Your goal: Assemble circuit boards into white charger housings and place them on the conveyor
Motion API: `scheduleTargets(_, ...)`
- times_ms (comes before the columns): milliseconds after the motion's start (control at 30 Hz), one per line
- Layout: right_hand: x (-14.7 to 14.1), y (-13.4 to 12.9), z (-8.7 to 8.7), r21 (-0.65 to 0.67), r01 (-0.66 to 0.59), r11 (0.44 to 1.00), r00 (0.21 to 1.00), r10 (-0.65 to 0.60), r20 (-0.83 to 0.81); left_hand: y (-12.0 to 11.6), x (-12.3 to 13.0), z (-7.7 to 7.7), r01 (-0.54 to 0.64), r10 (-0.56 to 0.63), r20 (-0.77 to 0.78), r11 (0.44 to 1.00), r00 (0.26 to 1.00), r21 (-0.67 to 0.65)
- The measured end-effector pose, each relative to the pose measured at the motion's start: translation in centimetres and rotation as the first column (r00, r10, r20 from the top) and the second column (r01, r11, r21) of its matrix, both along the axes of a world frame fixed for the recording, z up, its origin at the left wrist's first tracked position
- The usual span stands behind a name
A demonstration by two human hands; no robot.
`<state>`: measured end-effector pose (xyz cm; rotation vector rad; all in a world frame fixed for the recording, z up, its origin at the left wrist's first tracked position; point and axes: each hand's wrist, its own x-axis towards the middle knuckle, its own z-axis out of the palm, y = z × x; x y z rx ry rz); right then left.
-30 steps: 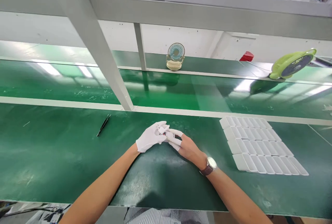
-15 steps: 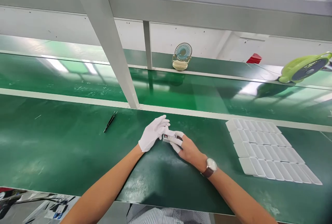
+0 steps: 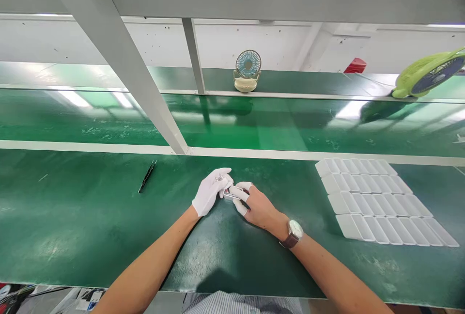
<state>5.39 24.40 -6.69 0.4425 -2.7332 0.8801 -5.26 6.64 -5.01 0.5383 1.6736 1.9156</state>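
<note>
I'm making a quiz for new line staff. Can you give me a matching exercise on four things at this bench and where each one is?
Things:
1. tweezers
2. white trays
3. watch
4. blue fan

Places:
A. on the right wrist
B. on the far ledge, past the belt
C. on the bench, left of the hands
D. on the bench, right of the hands

Pairs: 1-C, 2-D, 3-A, 4-B

Green bench (image 3: 90, 217) bears black tweezers (image 3: 147, 177) and white trays (image 3: 381, 200)
</note>
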Motion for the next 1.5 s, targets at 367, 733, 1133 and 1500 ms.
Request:
scheduleTargets(367, 0.3, 0.4, 0.0, -0.091, 0.0, 0.996, 1.0, 0.001, 0.016, -0.1, -0.1, -0.2, 0.005, -0.005, -0.011, 1.0, 1.0, -0.006)
scheduleTargets(733, -0.9, 0.7, -0.8, -0.886, 0.238, 0.398, 0.955, 0.07, 0.288, 0.5, 1.7, -0.1, -0.122, 0.024, -0.38, 0.964, 0.925, -0.237)
scheduleTargets(1133, -0.7, 0.2, 0.3, -0.937, 0.333, 0.107, 0.88, 0.32, 0.35, 1.4, 3.3, -0.6, -0.185, 0.051, -0.42, 0.941, 0.906, -0.285)
scheduleTargets(1500, -0.8, 0.4, -0.3, -0.931, 0.301, 0.206, 0.877, 0.324, 0.355, 1.3, 3.1, -0.5, -0.179, 0.022, -0.429, 0.927, 0.903, -0.328)
